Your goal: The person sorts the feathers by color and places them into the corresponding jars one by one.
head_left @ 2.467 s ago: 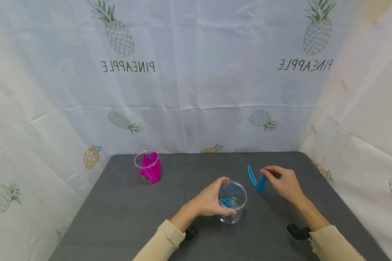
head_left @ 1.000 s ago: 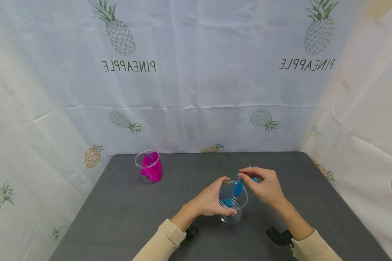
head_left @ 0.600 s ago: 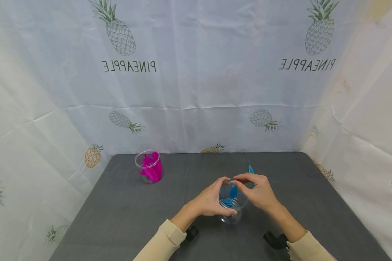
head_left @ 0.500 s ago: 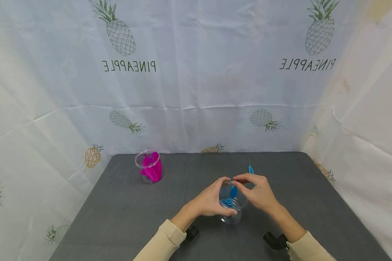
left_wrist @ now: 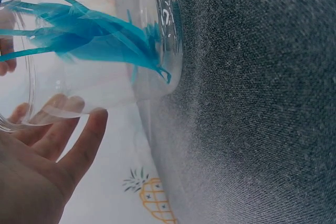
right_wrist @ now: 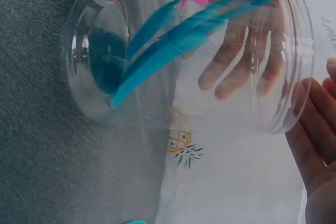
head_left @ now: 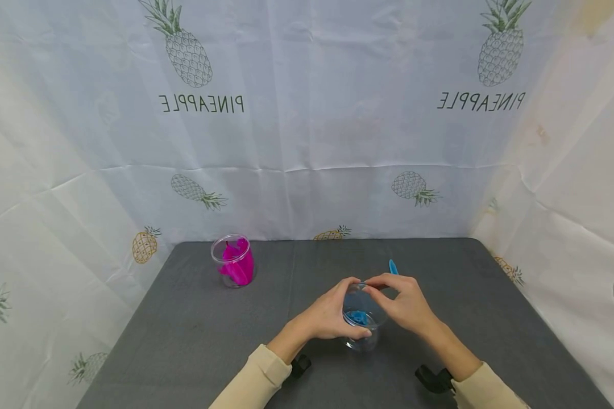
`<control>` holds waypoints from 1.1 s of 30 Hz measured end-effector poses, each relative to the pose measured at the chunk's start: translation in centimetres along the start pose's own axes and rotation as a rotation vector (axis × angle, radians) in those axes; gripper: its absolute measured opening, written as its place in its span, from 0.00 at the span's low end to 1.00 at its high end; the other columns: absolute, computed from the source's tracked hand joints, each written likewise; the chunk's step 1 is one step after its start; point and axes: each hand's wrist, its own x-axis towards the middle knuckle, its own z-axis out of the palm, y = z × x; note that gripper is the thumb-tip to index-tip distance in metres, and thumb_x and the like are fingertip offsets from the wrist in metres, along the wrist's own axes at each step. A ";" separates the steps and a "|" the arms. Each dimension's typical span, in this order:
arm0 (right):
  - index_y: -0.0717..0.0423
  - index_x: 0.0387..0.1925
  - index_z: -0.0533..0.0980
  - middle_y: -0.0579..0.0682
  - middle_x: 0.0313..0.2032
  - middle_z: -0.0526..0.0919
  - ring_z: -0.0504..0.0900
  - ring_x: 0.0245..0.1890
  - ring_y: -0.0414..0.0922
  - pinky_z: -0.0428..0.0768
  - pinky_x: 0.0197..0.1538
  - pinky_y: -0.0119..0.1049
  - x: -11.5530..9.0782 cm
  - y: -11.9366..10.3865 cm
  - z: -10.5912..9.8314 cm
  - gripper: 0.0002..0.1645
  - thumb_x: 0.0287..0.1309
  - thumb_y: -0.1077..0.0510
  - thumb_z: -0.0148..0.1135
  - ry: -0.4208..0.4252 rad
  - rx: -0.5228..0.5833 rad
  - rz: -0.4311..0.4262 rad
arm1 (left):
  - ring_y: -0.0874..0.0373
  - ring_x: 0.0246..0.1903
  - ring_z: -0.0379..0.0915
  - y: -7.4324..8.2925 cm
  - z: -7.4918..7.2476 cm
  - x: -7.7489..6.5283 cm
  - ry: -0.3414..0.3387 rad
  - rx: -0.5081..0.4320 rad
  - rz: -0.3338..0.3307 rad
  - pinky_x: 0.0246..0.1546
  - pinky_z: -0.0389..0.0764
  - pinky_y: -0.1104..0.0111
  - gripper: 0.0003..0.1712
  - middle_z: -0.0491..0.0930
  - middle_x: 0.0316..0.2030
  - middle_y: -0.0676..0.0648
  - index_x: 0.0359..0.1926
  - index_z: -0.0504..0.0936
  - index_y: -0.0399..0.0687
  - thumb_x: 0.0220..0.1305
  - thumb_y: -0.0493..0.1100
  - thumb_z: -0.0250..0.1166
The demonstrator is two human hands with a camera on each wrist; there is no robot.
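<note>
My left hand (head_left: pixel 335 315) grips a clear round jar (head_left: pixel 376 324) that stands upright on the table, thumb near me and fingers on its far side. Several slim blue feather-shaped pieces (left_wrist: pixel 100 38) with thin stems lean inside it, also showing as blue pieces (right_wrist: pixel 173 40) in the right wrist view. At the mouth of the jar is my right hand (head_left: pixel 406 301), thumb and forefinger tips close to the rim and no piece visible between them. Behind that hand, another blue piece (head_left: pixel 393 267) lies on the table, partly hidden by the fingers.
A second clear jar (head_left: pixel 218 250) holding bright pink pieces (head_left: pixel 237 267) stands at the back left of the dark table (head_left: pixel 194 341). White cloth printed with pineapples (head_left: pixel 307 125) hangs behind the table and at both sides.
My right hand moved left from the table to the jar with a blue piece, lowered it through the mouth and let it go. The left hand kept its hold on the jar.
</note>
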 end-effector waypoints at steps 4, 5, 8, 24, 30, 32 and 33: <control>0.56 0.40 0.86 0.50 0.34 0.89 0.86 0.32 0.39 0.83 0.37 0.26 0.3 0.1 -0.7 0.13 0.53 0.72 0.72 0.006 -0.023 0.014 | 0.50 0.69 0.65 -0.1 0.0 0.0 0.003 0.004 0.000 0.63 0.75 0.54 0.59 0.65 0.71 0.48 0.78 0.51 0.52 0.56 0.67 0.72; 0.56 0.40 0.86 0.49 0.34 0.89 0.85 0.31 0.38 0.82 0.36 0.26 0.3 0.1 -0.9 0.14 0.53 0.72 0.72 0.007 -0.035 0.016 | 0.50 0.69 0.65 -0.1 0.1 0.1 0.005 0.005 -0.001 0.63 0.75 0.54 0.59 0.65 0.71 0.48 0.78 0.51 0.53 0.56 0.67 0.72; 0.56 0.39 0.87 0.47 0.34 0.88 0.82 0.29 0.36 0.80 0.33 0.26 0.5 0.2 -1.6 0.15 0.52 0.73 0.73 0.004 -0.061 0.025 | 0.50 0.69 0.66 -0.1 0.1 0.1 0.013 0.006 -0.006 0.63 0.75 0.55 0.59 0.66 0.70 0.49 0.78 0.52 0.55 0.55 0.68 0.72; 0.51 0.43 0.85 0.42 0.39 0.86 0.83 0.37 0.38 0.81 0.41 0.28 0.1 2.3 -4.4 0.15 0.55 0.69 0.72 -0.076 -0.202 0.070 | 0.51 0.69 0.66 0.0 0.1 0.0 0.021 0.011 -0.016 0.62 0.75 0.53 0.59 0.66 0.70 0.50 0.78 0.52 0.57 0.53 0.68 0.73; 0.52 0.46 0.85 0.48 0.45 0.86 0.84 0.45 0.48 0.85 0.44 0.43 -0.5 3.5 -5.0 0.14 0.58 0.66 0.72 -0.113 -0.250 0.129 | 0.51 0.68 0.66 0.0 0.1 0.0 0.027 0.010 -0.015 0.62 0.75 0.54 0.60 0.67 0.70 0.50 0.78 0.54 0.53 0.53 0.68 0.73; 0.52 0.47 0.84 0.48 0.47 0.86 0.84 0.47 0.50 0.84 0.45 0.49 -0.7 3.9 -5.2 0.15 0.59 0.65 0.72 -0.125 -0.265 0.147 | 0.52 0.68 0.66 0.0 0.1 0.1 0.028 0.010 -0.016 0.62 0.75 0.55 0.60 0.67 0.70 0.50 0.77 0.54 0.52 0.53 0.68 0.73; 0.52 0.48 0.84 0.48 0.48 0.85 0.83 0.49 0.50 0.84 0.46 0.51 -0.8 4.2 -5.2 0.15 0.59 0.65 0.72 -0.131 -0.274 0.155 | 0.52 0.68 0.66 0.0 0.1 0.1 0.028 0.010 -0.017 0.62 0.75 0.55 0.60 0.67 0.70 0.51 0.77 0.54 0.53 0.53 0.68 0.73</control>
